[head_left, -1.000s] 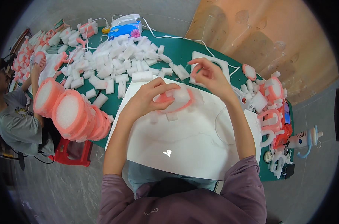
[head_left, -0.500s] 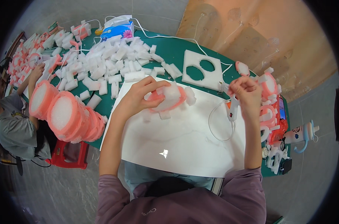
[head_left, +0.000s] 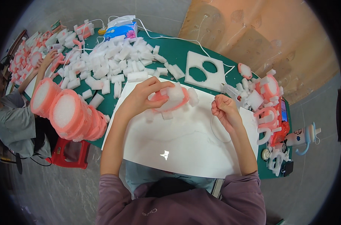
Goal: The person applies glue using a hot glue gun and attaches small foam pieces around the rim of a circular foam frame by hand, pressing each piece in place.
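My left hand (head_left: pixel 146 95) curls over a small piece made of a pink foam ring (head_left: pixel 181 101) with white foam blocks around it. Its thumb and fingers grip a white foam block (head_left: pixel 175 93) on top. The piece rests on a glossy white board (head_left: pixel 185 150). To the right, my right hand (head_left: pixel 225 110) hovers above the board with its fingers curled together; whatever they may hold is hidden. Beyond that hand lies a white glue gun (head_left: pixel 231 91), and part of its thin cord (head_left: pixel 214 131) loops over the board.
Loose white foam blocks (head_left: pixel 114 60) heap on the green table (head_left: pixel 170 45). A foam sheet (head_left: pixel 193 62) with two round holes lies at the back. Pink-rimmed foam discs (head_left: pixel 65 114) stack at left; pink foam parts (head_left: pixel 266 114) crowd the right. Another person's hand (head_left: pixel 50 58) works at far left.
My right hand has let go of the glue gun, which now lies at the table's back right. The hand has moved left and nearer the foam piece. My left hand has stayed on its block.
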{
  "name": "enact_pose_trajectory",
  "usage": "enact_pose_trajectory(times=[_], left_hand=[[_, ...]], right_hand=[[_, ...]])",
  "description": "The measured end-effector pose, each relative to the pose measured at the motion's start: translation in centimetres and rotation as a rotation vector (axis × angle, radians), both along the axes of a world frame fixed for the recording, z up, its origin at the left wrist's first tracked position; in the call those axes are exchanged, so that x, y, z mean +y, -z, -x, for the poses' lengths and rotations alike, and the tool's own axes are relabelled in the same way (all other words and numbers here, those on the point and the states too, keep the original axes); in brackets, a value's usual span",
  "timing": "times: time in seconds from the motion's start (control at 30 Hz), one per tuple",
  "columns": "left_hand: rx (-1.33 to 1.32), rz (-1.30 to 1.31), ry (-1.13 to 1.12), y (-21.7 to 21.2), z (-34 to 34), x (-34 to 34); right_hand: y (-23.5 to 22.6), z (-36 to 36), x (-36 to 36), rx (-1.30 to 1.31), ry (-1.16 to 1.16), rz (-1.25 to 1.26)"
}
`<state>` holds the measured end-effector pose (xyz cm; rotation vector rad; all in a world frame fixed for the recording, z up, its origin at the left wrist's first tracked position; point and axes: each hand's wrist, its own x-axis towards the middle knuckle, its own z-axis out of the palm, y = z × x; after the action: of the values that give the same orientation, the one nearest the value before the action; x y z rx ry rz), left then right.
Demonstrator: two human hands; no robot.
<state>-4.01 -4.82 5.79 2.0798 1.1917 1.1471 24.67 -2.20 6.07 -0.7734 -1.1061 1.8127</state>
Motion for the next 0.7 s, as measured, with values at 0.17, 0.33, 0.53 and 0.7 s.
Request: enact_pose_trajectory(times=[0.17, 0.33, 0.53, 0.7], left_hand=[[-0.009, 0.001, 0.001, 0.1, 0.0, 0.1], [0.001, 0.007, 0.011, 0.0, 0.0, 0.0], [0.004, -0.005, 0.009, 0.1, 0.1, 0.0], [0.016, 0.001, 0.009, 0.0, 0.1, 0.0]], right_hand=[[0.6, 0.5, 0.2, 0.068, -0.112, 0.026], [0.8, 0.7, 0.1, 0.078, -0.092, 0.077], [0.6, 1.2, -0.3, -0.010, -0.061, 0.138], [0.8, 1.4, -0.4, -0.032, -0.037, 0.147]])
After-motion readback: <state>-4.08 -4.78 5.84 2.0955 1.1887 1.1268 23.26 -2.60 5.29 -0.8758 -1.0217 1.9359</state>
